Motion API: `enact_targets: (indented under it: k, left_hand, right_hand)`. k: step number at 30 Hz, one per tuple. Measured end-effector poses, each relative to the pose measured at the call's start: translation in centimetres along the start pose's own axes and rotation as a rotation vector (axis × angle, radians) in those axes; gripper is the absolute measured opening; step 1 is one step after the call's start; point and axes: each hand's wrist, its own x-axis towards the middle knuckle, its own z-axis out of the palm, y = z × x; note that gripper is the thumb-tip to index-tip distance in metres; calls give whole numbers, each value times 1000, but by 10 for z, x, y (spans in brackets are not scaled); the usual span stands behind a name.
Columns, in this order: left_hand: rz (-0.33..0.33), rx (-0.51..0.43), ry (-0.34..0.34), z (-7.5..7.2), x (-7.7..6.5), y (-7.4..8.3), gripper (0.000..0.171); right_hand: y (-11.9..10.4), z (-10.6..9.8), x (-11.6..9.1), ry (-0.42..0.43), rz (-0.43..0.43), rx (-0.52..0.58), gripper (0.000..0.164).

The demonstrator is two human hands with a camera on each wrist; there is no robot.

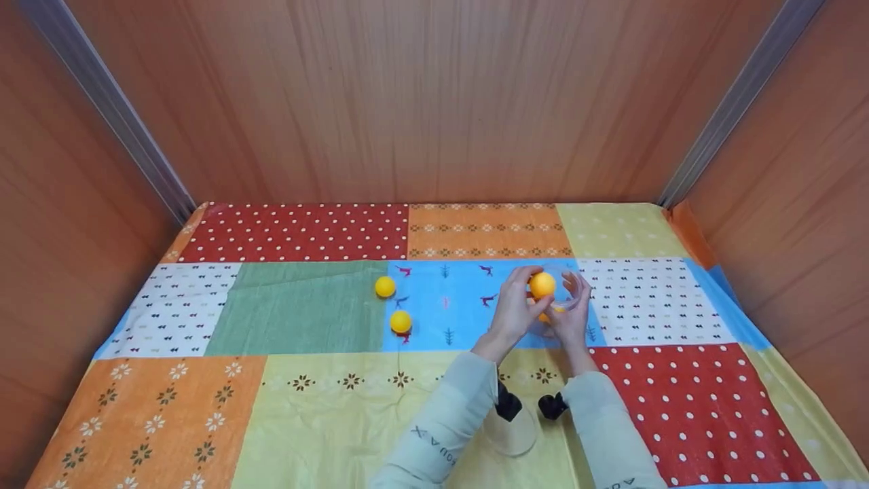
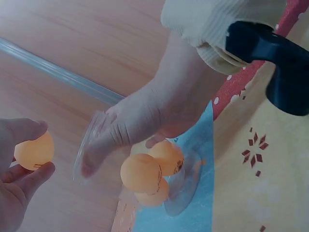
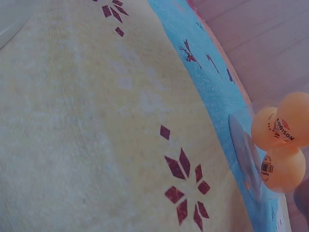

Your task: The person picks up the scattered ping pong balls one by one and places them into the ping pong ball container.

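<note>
My left hand (image 1: 510, 314) pinches an orange ping-pong ball (image 1: 542, 285) between thumb and fingers. It holds the ball beside the mouth of a clear plastic container, whose round base (image 2: 181, 203) shows in the left wrist view. Around the container's upper part curls my right hand (image 1: 572, 322), fingers near the rim. Inside are three orange balls (image 2: 141, 173), stacked toward the bottom. The right wrist view shows these balls (image 3: 285, 169) with dark print through the clear wall; the right hand is mostly out of that view.
Two yellow-orange balls (image 1: 385, 286) lie on the patchwork cloth (image 1: 305, 305), left of the hands. A clear round disc, seemingly a lid (image 1: 512, 438), lies near the front between the forearms. Wooden panels (image 1: 434, 102) enclose the table's back and sides.
</note>
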Motion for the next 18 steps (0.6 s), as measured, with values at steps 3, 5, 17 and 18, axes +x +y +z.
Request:
enact_targets:
  k: [3,5,17,18]
  left_hand:
    - [-39,-2,-18,4,6,5,41]
    - [-57,7,-25,7,9,8,42]
    - [-107,81,-46,19,20,13,46]
    - [-116,83,-48,19,20,13,48]
  right_hand:
    - [4,-2,1,-6,2,-32,72]
    - [5,-2,0,-5,27,-45,72]
    - [1,-3,0,-18,125,-50,75]
    - [0,-3,0,-18,135,-62,75]
